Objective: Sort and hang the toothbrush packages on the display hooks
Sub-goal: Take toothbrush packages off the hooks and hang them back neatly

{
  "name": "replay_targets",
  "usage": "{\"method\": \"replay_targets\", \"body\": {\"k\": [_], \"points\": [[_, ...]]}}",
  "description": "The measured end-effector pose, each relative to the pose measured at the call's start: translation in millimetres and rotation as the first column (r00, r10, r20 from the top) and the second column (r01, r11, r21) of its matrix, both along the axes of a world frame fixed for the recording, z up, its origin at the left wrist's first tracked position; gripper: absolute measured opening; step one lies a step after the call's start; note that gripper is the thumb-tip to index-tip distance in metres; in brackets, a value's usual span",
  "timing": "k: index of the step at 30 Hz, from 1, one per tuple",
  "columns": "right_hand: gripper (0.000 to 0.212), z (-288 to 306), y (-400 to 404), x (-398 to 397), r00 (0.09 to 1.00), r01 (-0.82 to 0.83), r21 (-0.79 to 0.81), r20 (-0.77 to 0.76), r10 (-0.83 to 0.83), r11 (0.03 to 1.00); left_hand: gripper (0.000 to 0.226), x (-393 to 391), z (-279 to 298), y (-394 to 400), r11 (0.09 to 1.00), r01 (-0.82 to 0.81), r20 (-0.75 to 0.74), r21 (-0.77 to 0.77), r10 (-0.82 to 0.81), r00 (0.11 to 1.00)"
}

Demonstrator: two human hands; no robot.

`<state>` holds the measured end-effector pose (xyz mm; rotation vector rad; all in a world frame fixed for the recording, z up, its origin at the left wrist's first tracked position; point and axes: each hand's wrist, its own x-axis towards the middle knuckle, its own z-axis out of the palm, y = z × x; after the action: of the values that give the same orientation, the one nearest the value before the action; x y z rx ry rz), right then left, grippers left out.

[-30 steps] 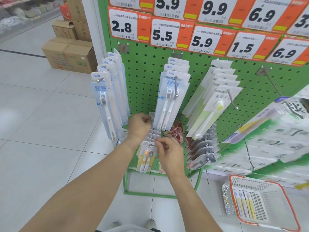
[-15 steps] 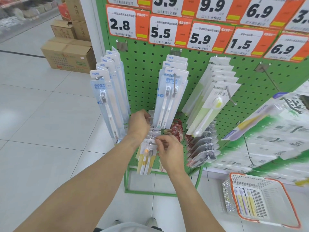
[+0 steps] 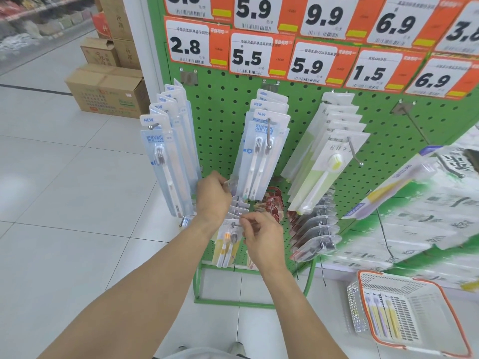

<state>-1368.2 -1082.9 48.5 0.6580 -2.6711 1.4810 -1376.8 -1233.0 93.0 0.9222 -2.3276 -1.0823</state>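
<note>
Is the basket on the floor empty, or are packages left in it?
Not empty: the basket holds a few toothbrush packages lying along its left side.

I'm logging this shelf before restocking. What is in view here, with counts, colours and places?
pegboard: one, green, centre
price tags: several, white and orange, top
blue toothbrush packs: two rows, upper hooks, left
green toothbrush packs: one row, right of those
orange toothbrush pack: front of a low hook
basket: one, white with orange rim, floor, right
cardboard boxes: several, brown, far left
left hand: at the low row's packs
right hand: pinching at the orange pack's top
</note>
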Motion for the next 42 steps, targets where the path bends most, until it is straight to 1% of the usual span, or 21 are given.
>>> {"method": "replay_targets", "body": {"k": [3,8,12,20,25,28,30,34,39,42], "points": [[0.009,1,0,1,1.0,0.001,0.006,-0.006,-0.001,1.0,0.015,9,3,5,1.0,-0.015,0.012,-0.025,0.015,1.0],[0.009,1,-2,1,0.999,0.012,0.017,-0.03,-0.011,1.0,0.016,30,7,14,0.997,0.022,0.067,-0.077,-0.017,0.998],[0.01,1,-3,2,0.999,0.016,0.008,-0.032,-0.016,1.0,0.017,46,9,18,0.99,0.03,0.076,-0.134,-0.02,0.997],[0.012,-1,-4,4,0.999,0.037,0.015,-0.04,-0.037,0.999,0.01,82,26,22,0.984,0.055,0.096,-0.169,-0.039,0.995],[0.009,2,-6,7,0.998,0.053,0.027,-0.032,-0.052,0.998,0.009,107,32,24,0.985,0.012,0.048,-0.174,-0.004,0.999],[0.009,5,-6,8,0.999,0.045,0.022,-0.027,-0.044,0.999,0.008,120,35,27,0.979,-0.05,0.078,-0.196,0.067,0.995],[0.008,7,-5,8,0.999,0.047,0.02,-0.019,-0.046,0.999,0.008,125,34,26,0.98,-0.089,0.077,-0.176,0.104,0.992],[0.005,7,-5,8,0.998,0.055,-0.008,-0.006,-0.055,0.998,0.007,130,27,26,0.99,-0.109,0.037,-0.092,0.113,0.993],[0.019,12,-8,13,0.996,0.084,0.033,-0.009,-0.084,0.996,0.009,134,22,28,0.996,-0.088,-0.102,-0.025,0.085,0.991],[0.017,17,-8,19,0.994,0.109,0.005,-0.016,-0.109,0.994,0.006,138,23,29,0.994,-0.102,-0.177,0.033,0.106,0.978]]}}
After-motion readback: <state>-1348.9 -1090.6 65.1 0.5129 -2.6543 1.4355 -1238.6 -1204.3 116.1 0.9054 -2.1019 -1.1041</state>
